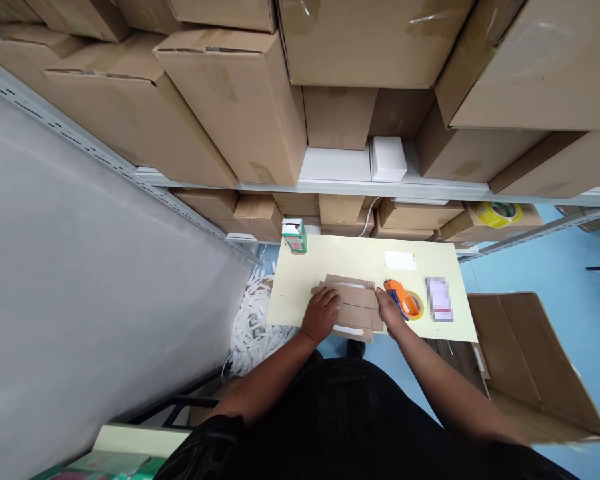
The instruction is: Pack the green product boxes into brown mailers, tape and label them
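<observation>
A flat, unfolded cardboard piece (353, 305) lies on a small pale yellow table (305, 280). My left hand (321, 313) rests on its left part, fingers bent and pressed down. My right hand (389, 310) holds its right edge with the fingers curled at the edge. An orange tape dispenser (405, 300) with a yellow roll sits just right of my right hand.
A green and white small box (295, 237) stands at the table's far left corner; a white card (400, 260) and a blurred packet (439, 299) lie at right. An open carton (525, 363) stands on the blue floor to the right. Shelves of cartons (240, 100) rise behind. Paper strips (253, 320) litter the floor.
</observation>
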A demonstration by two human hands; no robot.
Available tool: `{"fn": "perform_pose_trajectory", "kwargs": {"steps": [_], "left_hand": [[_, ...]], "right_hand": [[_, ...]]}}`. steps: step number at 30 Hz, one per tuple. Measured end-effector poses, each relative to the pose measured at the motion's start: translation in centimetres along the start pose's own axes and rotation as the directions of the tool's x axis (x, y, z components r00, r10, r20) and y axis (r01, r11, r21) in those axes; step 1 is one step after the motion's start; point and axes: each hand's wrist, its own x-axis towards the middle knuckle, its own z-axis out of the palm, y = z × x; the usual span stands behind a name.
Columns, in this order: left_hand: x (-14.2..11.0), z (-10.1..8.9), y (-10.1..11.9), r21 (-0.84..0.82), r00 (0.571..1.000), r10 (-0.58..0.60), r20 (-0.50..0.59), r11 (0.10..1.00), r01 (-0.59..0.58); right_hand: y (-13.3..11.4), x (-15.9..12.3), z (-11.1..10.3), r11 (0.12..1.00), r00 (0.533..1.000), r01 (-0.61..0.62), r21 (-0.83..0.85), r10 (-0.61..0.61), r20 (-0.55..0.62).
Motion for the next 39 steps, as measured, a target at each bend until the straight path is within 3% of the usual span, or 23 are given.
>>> {"fn": "perform_pose_trajectory", "kwargs": {"steps": [2, 5, 7, 9, 12, 14, 17, 20, 23, 25, 28, 31, 34, 39], "left_hand": [[0.1, -0.2, 0.0, 0.031, 1.000, -0.009, 0.009, 0.999, 0.008], [0.2, -0.5, 0.2, 0.050, 1.000, -0.009, -0.001, 0.999, 0.009], [0.3, -0.5, 0.3, 0.046, 1.000, -0.010, -0.015, 0.999, 0.011], [0.3, -0.4, 0.3, 0.038, 0.999, -0.014, -0.031, 0.999, 0.015], [0.3, -0.2, 0.3, 0.016, 0.999, -0.022, -0.049, 1.000, 0.023], [0.3, -0.1, 0.3, 0.002, 0.998, -0.027, -0.054, 1.000, 0.027], [0.3, -0.1, 0.3, -0.011, 0.998, -0.031, -0.056, 0.999, 0.030], [0.3, 0.0, 0.4, -0.020, 0.997, -0.044, -0.068, 0.999, 0.043], [0.4, 0.1, 0.6, -0.026, 0.994, -0.063, -0.089, 0.998, 0.061], [0.6, 0.2, 0.9, -0.031, 0.992, -0.080, -0.101, 0.997, 0.078], [0.7, 0.4, 1.3, -0.041, 0.986, -0.117, -0.118, 0.993, 0.112], [0.7, 0.6, 1.5, -0.053, 0.980, -0.145, -0.138, 0.989, 0.139], [0.7, 0.9, 1.5, -0.067, 0.976, -0.156, -0.151, 0.987, 0.147], [0.9, 0.7, 1.2, -0.125, 0.977, -0.181, -0.109, 0.978, 0.167]], "right_hand": [[-0.1, 0.2, 0.0, 0.993, 0.998, 0.034, -0.116, -0.040, -0.049], [0.3, 0.2, -1.4, 0.935, 0.974, 0.172, -0.310, -0.208, -0.087], [1.3, -0.1, -3.2, 0.831, 0.934, 0.218, -0.512, -0.329, -0.137], [2.6, -0.3, -4.9, 0.673, 0.912, 0.151, -0.724, -0.377, -0.160], [4.4, -0.2, -6.5, 0.498, 0.958, 0.003, -0.867, -0.249, -0.139], [5.3, 0.2, -6.6, 0.431, 0.980, -0.043, -0.901, -0.158, -0.122], [5.8, 0.8, -6.6, 0.377, 0.986, -0.054, -0.925, -0.129, -0.110], [5.8, 1.2, -7.1, 0.459, 0.979, -0.031, -0.888, -0.163, -0.118], [5.1, 0.6, -8.4, 0.668, 0.960, 0.016, -0.744, -0.219, -0.176], [4.1, -0.4, -9.3, 0.790, 0.951, 0.040, -0.612, -0.218, -0.219], [1.5, -2.6, -10.3, 0.885, 0.940, 0.089, -0.457, -0.226, -0.256], [-2.3, -4.5, -9.7, 0.916, 0.932, 0.173, -0.363, -0.271, -0.241], [-5.8, -5.5, -7.3, 0.893, 0.935, 0.283, -0.350, -0.337, -0.106], [-7.6, -5.0, -2.0, 0.836, 0.903, 0.430, -0.342, -0.394, 0.171]]}}
